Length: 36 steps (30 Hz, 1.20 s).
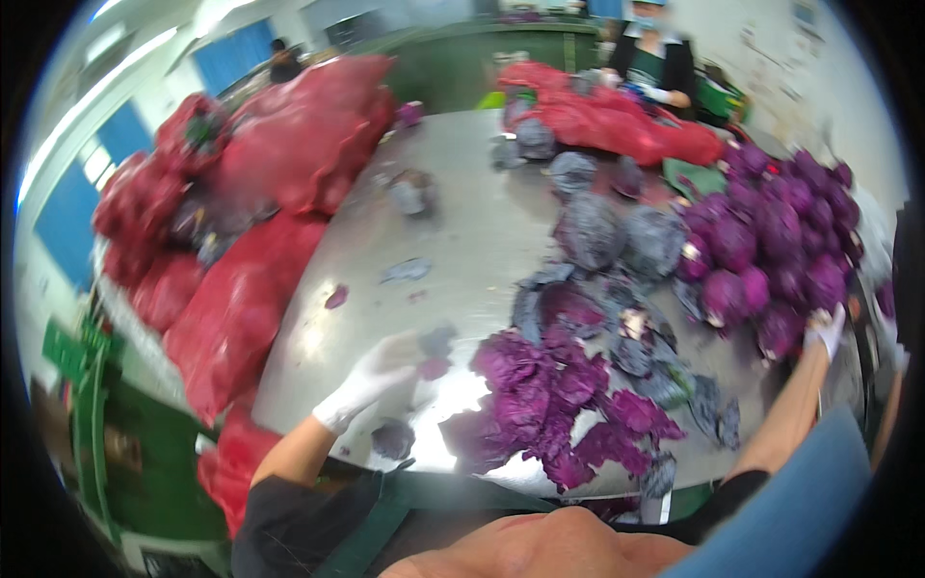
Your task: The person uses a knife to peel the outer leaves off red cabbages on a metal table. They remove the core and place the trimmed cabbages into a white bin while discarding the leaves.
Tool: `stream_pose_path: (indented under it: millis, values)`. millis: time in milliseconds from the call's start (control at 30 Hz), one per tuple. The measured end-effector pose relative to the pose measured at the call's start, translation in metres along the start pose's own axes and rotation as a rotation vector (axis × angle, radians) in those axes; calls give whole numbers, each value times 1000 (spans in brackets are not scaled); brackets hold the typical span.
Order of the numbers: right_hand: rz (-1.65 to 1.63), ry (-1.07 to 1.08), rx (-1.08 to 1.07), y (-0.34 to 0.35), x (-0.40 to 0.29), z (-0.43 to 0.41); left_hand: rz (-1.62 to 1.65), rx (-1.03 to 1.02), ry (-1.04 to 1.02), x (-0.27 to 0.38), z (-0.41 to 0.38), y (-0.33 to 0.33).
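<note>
My left hand, in a white glove, is stretched over the steel table, blurred, beside small pieces of cabbage leaf; whether it holds one is unclear. On the far right my right hand, also white-gloved, touches the lower edge of a large pile of peeled red cabbages; its fingers are partly hidden. Between my arms lies a heap of loose purple leaves. Unpeeled greyish red cabbages and dull outer leaves sit behind and to the right of that heap.
Full red mesh sacks line the left side of the steel table. Another red mesh sack lies at the far right, where a masked co-worker stands. A trimmed cabbage and scattered leaves rest on the tabletop.
</note>
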State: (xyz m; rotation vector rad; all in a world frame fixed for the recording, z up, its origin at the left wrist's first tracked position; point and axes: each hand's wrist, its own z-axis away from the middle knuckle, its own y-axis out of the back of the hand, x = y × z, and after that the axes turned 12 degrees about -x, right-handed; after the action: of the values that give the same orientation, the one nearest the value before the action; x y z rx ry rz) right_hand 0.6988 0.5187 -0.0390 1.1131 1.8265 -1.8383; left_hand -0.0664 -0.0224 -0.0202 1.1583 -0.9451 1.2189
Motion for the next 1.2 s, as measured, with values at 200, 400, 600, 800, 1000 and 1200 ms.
stream_pose_path:
  millis: [200,400,600,800,1000,1200]
  values:
    - [331,2,-396,-128,45,91,-474,-55,-122,5,5,-26]
    - [883,-438,-934,-235,87,314,-994,-148,-44,-31,-19,-57]
    - [1501,161,-1144,-239,154,358,-381,-237,-195,-51,-3,-47]
    - [1598,173,-840,-204,223,283,-962,-149,-168,-45,17,-66]
    - [1452,-40,-1130,-215,261,309,-953,-4,-320,-46,-78,-42]
    - [1226,-201,-1168,-187,227,309,-926,-387,-399,-29,-163,-86]
